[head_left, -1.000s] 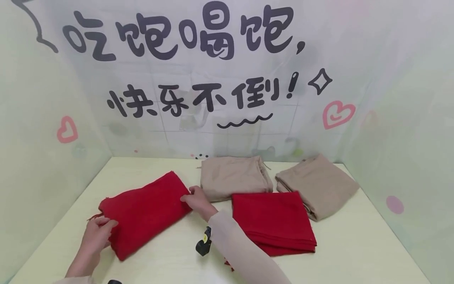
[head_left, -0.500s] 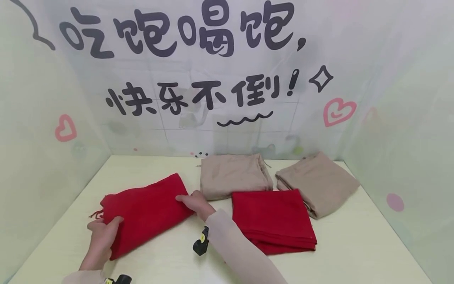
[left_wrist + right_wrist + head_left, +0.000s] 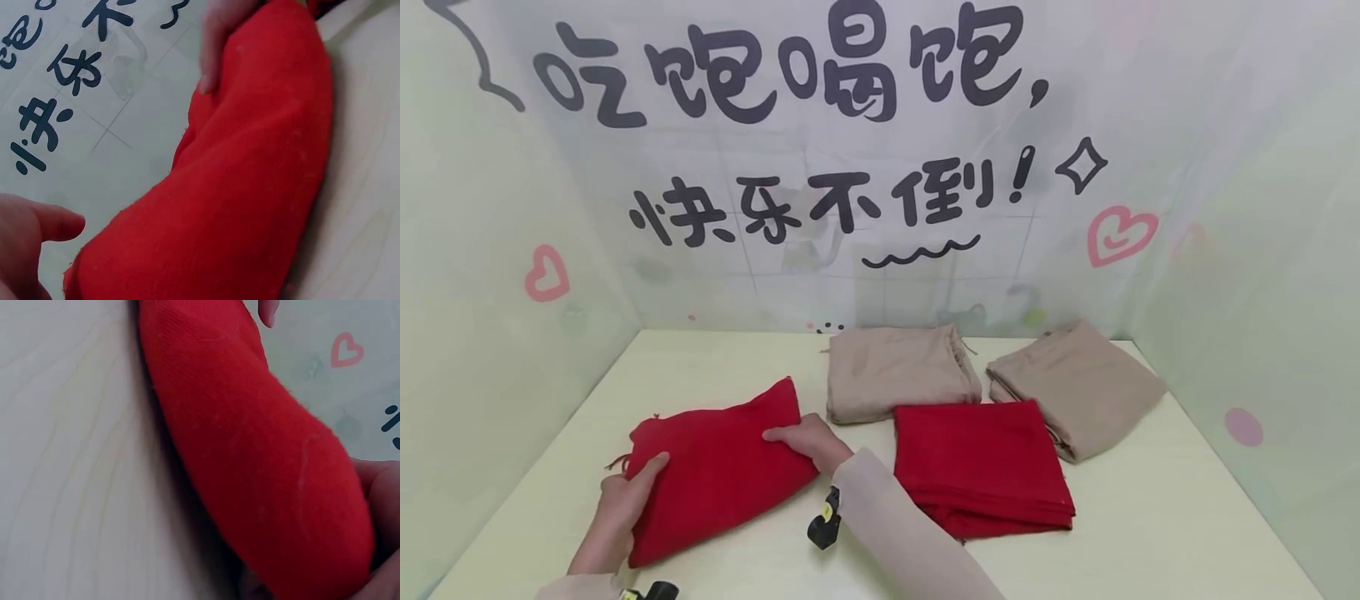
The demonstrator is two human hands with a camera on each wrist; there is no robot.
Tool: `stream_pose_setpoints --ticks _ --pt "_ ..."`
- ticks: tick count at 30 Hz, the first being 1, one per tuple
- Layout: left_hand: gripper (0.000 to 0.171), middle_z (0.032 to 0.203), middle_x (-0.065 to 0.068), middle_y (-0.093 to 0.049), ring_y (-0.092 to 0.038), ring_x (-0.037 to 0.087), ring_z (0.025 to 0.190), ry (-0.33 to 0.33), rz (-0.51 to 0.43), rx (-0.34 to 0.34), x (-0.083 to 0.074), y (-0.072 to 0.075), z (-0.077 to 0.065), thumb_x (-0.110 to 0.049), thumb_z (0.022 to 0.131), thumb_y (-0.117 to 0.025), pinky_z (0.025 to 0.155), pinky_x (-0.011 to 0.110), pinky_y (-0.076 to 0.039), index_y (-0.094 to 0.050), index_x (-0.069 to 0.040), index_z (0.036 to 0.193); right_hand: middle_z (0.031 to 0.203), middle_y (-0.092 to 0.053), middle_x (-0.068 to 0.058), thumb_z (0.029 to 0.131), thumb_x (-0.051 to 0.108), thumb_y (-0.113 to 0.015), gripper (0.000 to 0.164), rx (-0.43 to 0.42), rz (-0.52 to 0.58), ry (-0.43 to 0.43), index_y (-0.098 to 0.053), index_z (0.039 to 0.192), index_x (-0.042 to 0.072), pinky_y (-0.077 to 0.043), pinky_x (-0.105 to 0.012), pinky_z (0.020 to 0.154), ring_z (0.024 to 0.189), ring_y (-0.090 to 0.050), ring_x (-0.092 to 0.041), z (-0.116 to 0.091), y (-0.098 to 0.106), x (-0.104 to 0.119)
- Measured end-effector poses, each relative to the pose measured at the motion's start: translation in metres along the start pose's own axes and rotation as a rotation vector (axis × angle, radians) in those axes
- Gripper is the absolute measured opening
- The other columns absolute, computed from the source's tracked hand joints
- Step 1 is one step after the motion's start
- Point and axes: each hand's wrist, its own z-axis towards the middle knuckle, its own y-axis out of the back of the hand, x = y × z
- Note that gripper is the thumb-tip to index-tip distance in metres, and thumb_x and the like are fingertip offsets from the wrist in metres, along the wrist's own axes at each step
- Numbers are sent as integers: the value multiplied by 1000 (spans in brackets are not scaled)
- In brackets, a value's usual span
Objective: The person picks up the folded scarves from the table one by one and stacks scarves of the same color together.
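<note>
A folded red scarf (image 3: pixel 722 467) with a few fringe threads at its left end lies at the left of the table in the head view. My left hand (image 3: pixel 618 507) grips its left edge, thumb on top and the other fingers hidden beneath. At the opposite edge my right hand (image 3: pixel 811 440) holds the scarf the same way, thumb above. Seen from the right wrist, the scarf (image 3: pixel 244 450) bulges in a thick fold, with the right hand (image 3: pixel 382 506) round its near end. The left wrist view shows the left hand (image 3: pixel 28 237) beside the cloth.
A second folded red scarf (image 3: pixel 973 458) lies right of my right forearm. Behind it are a folded beige cloth (image 3: pixel 898 375) and another beige cloth (image 3: pixel 1078 387) set at an angle. Printed curtain walls enclose the pale table (image 3: pixel 1120 533) at the back and sides.
My left hand has come in over the scarf's left edge, its thumb now on top. The right thumb lies further over the cloth. The scarf has shifted slightly nearer and its top edge now sags.
</note>
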Motion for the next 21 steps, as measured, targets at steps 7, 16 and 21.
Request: stream_pose_setpoints --ticks 7,16,21 --pt "97 103 19 -52 -56 19 85 -25 62 79 -6 2 3 -59 89 -48 67 25 -47 -19 20 135 91 -59 -5 80 18 -70 30 28 21 16 -56 102 5 -46 -33 79 82 -57 -19 -1 2 -1" --pt "80 115 27 -48 -56 24 88 -54 44 19 -10 -12 1 -42 93 -48 66 26 -46 -19 16 139 106 -61 -3 78 0 -69 45 23 121 77 -55 120 11 -46 -42 89 96 -57 -21 3 4 -15" --pt "79 131 30 -37 -50 33 103 -78 5 11 -15 -15 -1 -40 94 -45 73 30 -44 -13 11 145 109 -60 -4 78 1 -70 48 -3 96 102 -52 121 11 -45 -44 91 99 -55 -21 1 6 -16"
